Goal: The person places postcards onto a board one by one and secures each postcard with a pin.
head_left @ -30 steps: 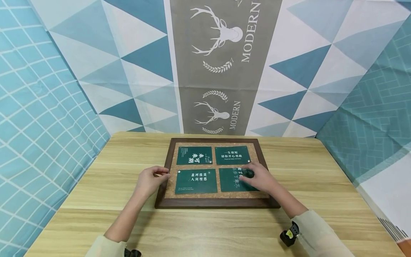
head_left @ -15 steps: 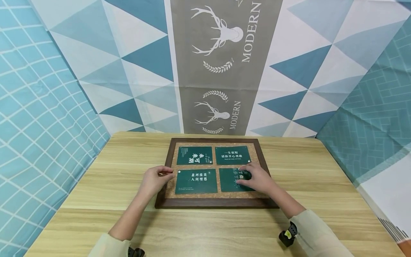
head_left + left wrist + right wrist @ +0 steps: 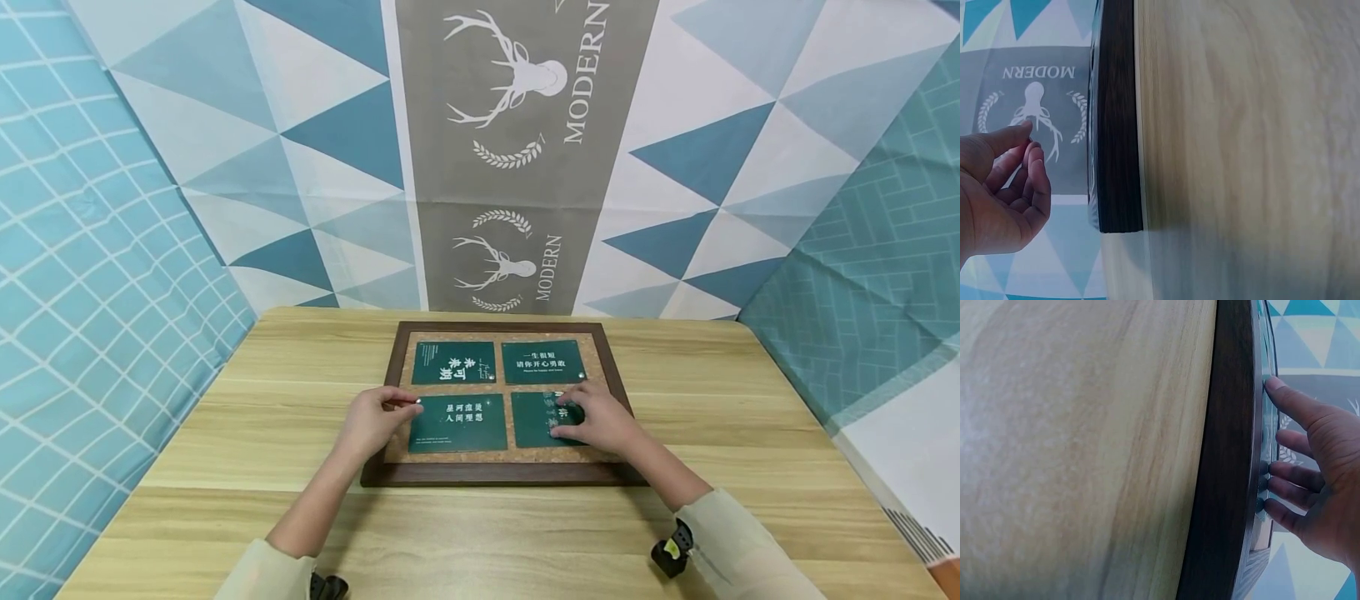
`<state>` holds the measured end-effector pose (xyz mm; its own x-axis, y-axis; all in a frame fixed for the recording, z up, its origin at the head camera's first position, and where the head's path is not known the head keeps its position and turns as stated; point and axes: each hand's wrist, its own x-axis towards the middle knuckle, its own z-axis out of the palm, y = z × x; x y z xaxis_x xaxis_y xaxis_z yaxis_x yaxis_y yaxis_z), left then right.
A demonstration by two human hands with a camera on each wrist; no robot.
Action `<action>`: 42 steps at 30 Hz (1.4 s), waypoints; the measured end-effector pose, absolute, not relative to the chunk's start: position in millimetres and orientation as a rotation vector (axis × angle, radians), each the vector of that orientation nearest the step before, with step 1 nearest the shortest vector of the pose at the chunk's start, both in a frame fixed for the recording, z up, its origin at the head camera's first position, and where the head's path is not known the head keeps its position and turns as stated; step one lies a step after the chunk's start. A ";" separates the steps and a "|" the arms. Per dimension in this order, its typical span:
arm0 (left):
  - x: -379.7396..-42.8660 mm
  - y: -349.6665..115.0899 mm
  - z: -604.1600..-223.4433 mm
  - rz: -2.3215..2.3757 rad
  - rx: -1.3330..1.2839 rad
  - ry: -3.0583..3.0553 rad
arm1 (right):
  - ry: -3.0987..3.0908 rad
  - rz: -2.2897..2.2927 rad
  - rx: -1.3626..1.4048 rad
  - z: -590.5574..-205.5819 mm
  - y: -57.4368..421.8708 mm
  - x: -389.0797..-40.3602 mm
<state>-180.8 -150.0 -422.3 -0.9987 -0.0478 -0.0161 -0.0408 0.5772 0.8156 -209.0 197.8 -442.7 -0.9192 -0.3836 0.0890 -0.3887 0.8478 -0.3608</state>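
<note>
A cork board (image 3: 457,457) in a dark brown frame lies on the table, bearing several green cards with white lettering. My left hand (image 3: 375,423) hangs over the lower left card (image 3: 468,429), fingers bent and thumb near the forefinger. Its fingertips overlap a small pale round pin (image 3: 418,401) at that card's corner. In the left wrist view the fingertips are apart from the board, with nothing visible between them. My right hand (image 3: 600,419) spreads its fingers over the lower right card (image 3: 531,425), partly covering it. The right wrist view shows the fingertips (image 3: 1274,383) right at the board's surface.
Small round pins (image 3: 492,377) also sit at the upper left card (image 3: 438,364) and the upper right card (image 3: 540,360). The wooden tabletop (image 3: 480,542) extends around the board. A patterned cloth backdrop (image 3: 510,183) rises behind the table's far edge.
My left hand has moved right, from the frame's left edge to the lower left card's corner pin. The right hand has shifted slightly left over its card.
</note>
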 end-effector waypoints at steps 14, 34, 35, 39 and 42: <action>-186.0 -129.9 -425.7 -1.430 0.007 -2.808 | -3.030 0.561 0.642 -441.9 197.2 -209.2; -187.0 -88.0 -432.5 -1.465 -0.213 -2.869 | -3.055 0.518 0.645 -440.3 196.7 -210.3; -186.7 -86.6 -432.5 -1.477 -0.215 -2.872 | -3.057 0.515 0.642 -440.0 196.5 -210.2; -186.2 -81.5 -432.5 -1.536 -0.234 -2.879 | -3.062 0.501 0.642 -439.4 196.2 -210.0; -186.3 -77.9 -432.2 -1.546 -0.275 -2.875 | -3.066 0.500 0.637 -439.7 196.3 -210.0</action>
